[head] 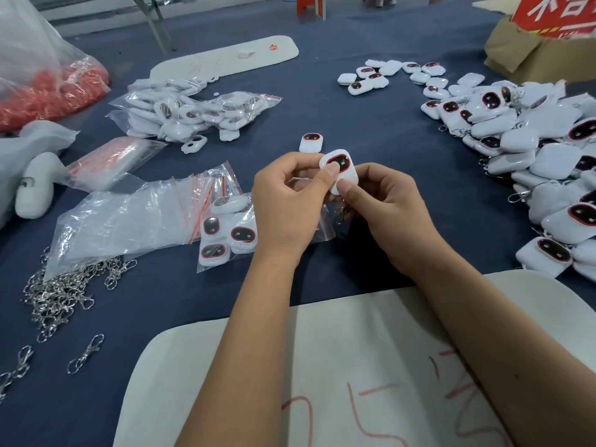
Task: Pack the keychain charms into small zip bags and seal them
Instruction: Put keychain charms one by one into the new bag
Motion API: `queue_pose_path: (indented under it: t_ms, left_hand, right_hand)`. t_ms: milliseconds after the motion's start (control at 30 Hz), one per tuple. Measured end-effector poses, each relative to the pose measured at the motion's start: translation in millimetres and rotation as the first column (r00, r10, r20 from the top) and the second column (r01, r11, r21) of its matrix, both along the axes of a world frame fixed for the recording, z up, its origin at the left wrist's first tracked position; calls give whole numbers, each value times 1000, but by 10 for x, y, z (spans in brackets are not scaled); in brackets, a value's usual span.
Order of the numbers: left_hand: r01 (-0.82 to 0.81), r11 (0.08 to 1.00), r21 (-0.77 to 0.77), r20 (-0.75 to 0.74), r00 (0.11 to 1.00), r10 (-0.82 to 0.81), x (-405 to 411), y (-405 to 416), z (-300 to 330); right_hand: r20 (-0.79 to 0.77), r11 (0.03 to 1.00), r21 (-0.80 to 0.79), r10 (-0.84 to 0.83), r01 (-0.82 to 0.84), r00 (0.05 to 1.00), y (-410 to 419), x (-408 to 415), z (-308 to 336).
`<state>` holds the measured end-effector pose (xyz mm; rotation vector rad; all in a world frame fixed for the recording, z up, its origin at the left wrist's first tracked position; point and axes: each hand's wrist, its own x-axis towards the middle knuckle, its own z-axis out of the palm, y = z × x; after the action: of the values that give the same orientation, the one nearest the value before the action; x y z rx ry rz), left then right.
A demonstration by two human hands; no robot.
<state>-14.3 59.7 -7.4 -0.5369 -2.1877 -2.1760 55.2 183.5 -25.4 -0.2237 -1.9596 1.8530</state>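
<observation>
Both hands meet over the middle of the blue table. A white keychain charm (341, 171) with a red-rimmed black face is pinched between my left hand (285, 208) and my right hand (385, 209), both thumbs on it. A small clear zip bag (324, 227) hangs under the hands, partly hidden, and the left hand's fingers are curled over its top. One loose charm (311, 142) lies just beyond the hands. Left of them, a bagged group of charms (227, 235) rests on the cloth.
A big heap of loose charms (532, 150) fills the right side. Empty zip bags (135, 214) and metal clasps (61, 291) lie at the left, packed bags (193, 114) farther back. A white board (322, 366) sits under my forearms. A cardboard box (529, 56) stands at the back right.
</observation>
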Motion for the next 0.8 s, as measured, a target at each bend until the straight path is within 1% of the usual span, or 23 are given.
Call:
queue_pose_path:
  t_ms: [133, 200, 267, 300, 367, 400, 433, 500, 533, 567, 600, 667, 800]
  left_hand:
    - [13, 1000, -6, -15, 1000, -13, 13, 23, 8]
    - [-26, 1000, -5, -45, 999, 26, 25, 54, 26]
    - [-115, 992, -52, -115, 987, 109, 50, 95, 37]
    - [-182, 978, -100, -170, 972, 164, 69, 108, 41]
    - [-346, 915, -207, -308, 911, 275, 99, 104, 41]
    - [-420, 871, -255, -361, 877, 317, 101, 81, 44]
    - [-460, 830, -316, -386, 861, 331, 93, 57, 47]
    - [-439, 736, -515, -381, 887, 262, 46, 14, 30]
    - [-411, 666, -622, -375, 903, 208, 36, 6, 20]
    - [-381, 596, -707, -364, 918, 156, 27, 2, 3]
    - [-362, 554, -750, -353, 927, 127, 23, 5, -5]
    - [-358, 537, -764, -352, 929, 118, 24, 17, -3]
    - [-347, 574, -742, -335, 933, 131, -1, -24, 37]
  right_hand:
    - [-14, 998, -25, -56, 56, 998, 13, 6, -1]
    - [-3, 996, -15, -83, 83, 997, 18, 5, -6]
    - [12, 995, 25, -93, 93, 996, 18, 2, -12]
    - [18, 995, 33, -95, 94, 995, 17, 1, -16]
    - [26, 995, 3, -103, 103, 994, 21, 1, -23]
    - [29, 994, -14, -109, 109, 994, 28, -1, -24]
    - [33, 993, -19, -114, 115, 993, 34, -1, -26]
    - [43, 994, 4, -114, 114, 993, 35, -5, -28]
    - [47, 994, 12, -112, 111, 993, 33, -7, -30]
    - [50, 994, 14, -111, 111, 993, 31, -7, -32]
    - [52, 994, 15, -113, 113, 992, 32, -8, -33]
    - [62, 992, 19, -122, 121, 991, 41, -9, -31]
    - [66, 991, 0, -133, 133, 989, 51, -5, -31]
